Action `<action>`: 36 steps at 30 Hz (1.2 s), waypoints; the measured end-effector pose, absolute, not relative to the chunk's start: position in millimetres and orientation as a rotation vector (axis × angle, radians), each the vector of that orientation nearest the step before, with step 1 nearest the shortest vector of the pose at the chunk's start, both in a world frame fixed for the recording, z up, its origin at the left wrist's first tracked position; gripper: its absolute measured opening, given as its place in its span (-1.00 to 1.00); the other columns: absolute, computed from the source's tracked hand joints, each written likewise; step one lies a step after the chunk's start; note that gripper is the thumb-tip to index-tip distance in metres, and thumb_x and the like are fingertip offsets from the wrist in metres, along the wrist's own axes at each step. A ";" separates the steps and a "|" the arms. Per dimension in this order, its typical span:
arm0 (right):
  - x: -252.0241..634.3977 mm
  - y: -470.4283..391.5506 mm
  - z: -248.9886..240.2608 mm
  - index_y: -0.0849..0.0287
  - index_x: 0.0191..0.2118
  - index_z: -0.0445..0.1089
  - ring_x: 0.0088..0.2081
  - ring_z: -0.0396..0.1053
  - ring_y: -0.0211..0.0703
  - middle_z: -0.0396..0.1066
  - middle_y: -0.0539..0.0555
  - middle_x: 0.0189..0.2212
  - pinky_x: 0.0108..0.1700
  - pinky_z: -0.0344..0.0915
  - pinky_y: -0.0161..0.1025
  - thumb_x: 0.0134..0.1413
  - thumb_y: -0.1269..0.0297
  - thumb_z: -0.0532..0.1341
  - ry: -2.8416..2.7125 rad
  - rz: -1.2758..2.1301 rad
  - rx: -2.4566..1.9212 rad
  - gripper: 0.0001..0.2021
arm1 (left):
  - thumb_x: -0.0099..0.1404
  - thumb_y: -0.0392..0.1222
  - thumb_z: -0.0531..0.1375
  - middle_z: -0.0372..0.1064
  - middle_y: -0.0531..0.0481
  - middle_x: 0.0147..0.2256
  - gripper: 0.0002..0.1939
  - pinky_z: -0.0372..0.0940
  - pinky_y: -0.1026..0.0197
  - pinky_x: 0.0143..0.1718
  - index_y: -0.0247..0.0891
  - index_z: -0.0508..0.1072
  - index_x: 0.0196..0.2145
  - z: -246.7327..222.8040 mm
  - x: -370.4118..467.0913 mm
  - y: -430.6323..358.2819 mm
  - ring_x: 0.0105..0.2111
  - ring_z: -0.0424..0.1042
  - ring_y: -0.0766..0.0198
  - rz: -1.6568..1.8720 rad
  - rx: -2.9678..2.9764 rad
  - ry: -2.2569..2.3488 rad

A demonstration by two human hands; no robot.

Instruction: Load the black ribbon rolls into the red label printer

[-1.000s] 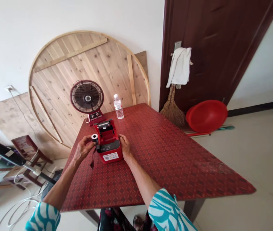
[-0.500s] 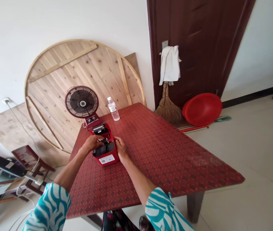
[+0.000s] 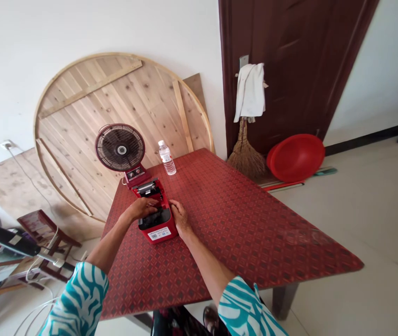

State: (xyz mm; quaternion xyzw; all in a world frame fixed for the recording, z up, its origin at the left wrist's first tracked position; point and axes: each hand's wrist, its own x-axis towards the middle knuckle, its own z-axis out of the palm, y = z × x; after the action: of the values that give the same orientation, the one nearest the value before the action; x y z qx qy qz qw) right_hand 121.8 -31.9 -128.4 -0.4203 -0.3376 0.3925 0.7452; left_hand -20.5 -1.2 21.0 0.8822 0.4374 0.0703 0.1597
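Observation:
A small red printer [image 3: 167,228] stands on the table with its lid [image 3: 146,186] raised toward the far side. A white label [image 3: 159,233] with printed codes is on its near face. My left hand [image 3: 143,208] reaches over the printer's left side, its fingers bent down into the open compartment around a black roll, now mostly hidden by them. Along the right side wall, my right hand [image 3: 180,215] grips the body of the printer, thumb side up.
Behind the printer stand a dark red fan [image 3: 121,148] and a clear water bottle [image 3: 167,158]. The red patterned table [image 3: 241,233] narrows to a corner at right. A round wooden board [image 3: 115,93], straw broom [image 3: 244,154] and red basin [image 3: 299,157] are beyond.
My left hand has lowered the black roll deeper into the printer, and its light end no longer shows. My right hand keeps its place on the side. The view has shifted slightly.

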 end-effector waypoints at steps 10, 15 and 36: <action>125.0 -32.6 -131.4 0.04 -0.13 0.51 -0.02 0.42 0.01 0.55 0.07 -0.09 0.12 0.26 -0.03 0.00 0.01 0.17 -0.716 0.935 -0.953 -0.64 | 0.40 0.14 -0.01 0.52 -0.15 -0.01 -0.47 0.35 0.14 0.04 -0.27 0.54 0.01 -12.9 -68.2 -59.4 -0.01 0.49 0.10 0.789 2.171 1.166; 134.3 7.8 -109.6 0.02 -0.09 0.47 0.02 0.41 -0.01 0.51 0.05 -0.02 0.15 0.27 -0.01 0.01 -0.07 0.17 -0.739 0.928 -0.962 -0.58 | 0.43 0.09 -0.01 0.52 -0.17 -0.05 -0.53 0.31 0.07 0.09 -0.24 0.56 -0.05 -31.7 -62.3 -69.6 0.00 0.47 0.09 0.953 2.291 1.097; 149.0 -38.2 -74.4 0.08 -0.04 0.45 0.01 0.47 -0.07 0.59 0.05 -0.25 0.20 0.23 0.02 0.27 -0.11 0.00 -1.155 0.660 -0.817 -0.54 | 0.45 0.03 0.03 0.37 -0.18 0.00 -0.62 0.27 -0.01 0.10 -0.21 0.38 0.07 -56.4 -57.5 -71.1 0.04 0.36 0.11 1.814 2.001 1.275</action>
State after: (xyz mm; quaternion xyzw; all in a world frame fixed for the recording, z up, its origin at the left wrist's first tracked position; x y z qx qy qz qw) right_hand 149.0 -38.2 -74.4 -0.3684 -0.5207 0.2973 0.7104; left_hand -57.5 -71.1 -56.4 0.6678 0.4258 0.6056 0.0773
